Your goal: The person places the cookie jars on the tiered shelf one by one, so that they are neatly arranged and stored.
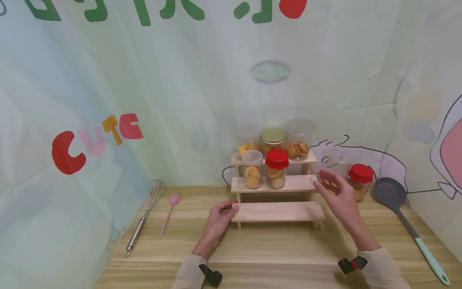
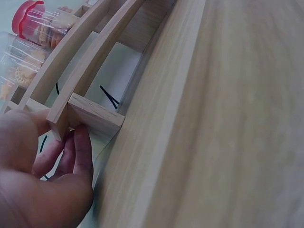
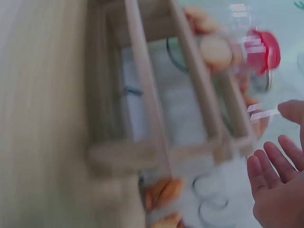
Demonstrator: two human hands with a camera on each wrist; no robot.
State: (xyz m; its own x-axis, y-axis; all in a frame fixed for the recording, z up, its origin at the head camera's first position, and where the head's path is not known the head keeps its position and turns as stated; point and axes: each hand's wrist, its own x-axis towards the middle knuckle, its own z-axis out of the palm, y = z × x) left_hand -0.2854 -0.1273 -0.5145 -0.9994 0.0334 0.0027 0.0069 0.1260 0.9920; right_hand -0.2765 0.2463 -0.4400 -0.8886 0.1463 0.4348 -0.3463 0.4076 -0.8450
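A three-step wooden display rack (image 1: 278, 212) stands on the table, its lowest step bare. My left hand (image 1: 218, 220) grips the left end of that step; in the left wrist view the thumb lies on top and the fingers (image 2: 81, 154) curl in by the leg. Beside the rack's right end, my right hand (image 1: 339, 200) is raised with fingers spread, holding nothing. On the middle step are a clear-lidded cookie jar (image 1: 252, 170) and a red-lidded cookie jar (image 1: 277, 170). The top step bears a gold-lidded jar (image 1: 273, 138) between two clear jars (image 1: 299, 138).
Behind my right hand, another red-lidded jar (image 1: 360, 182) stands by a partly hidden clear jar (image 1: 339, 156). A slotted skimmer (image 1: 406, 220) lies at the far right. To the left lie a whisk (image 1: 144, 218) and a pink spoon (image 1: 170, 212). A printed curtain (image 1: 202, 100) hangs behind.
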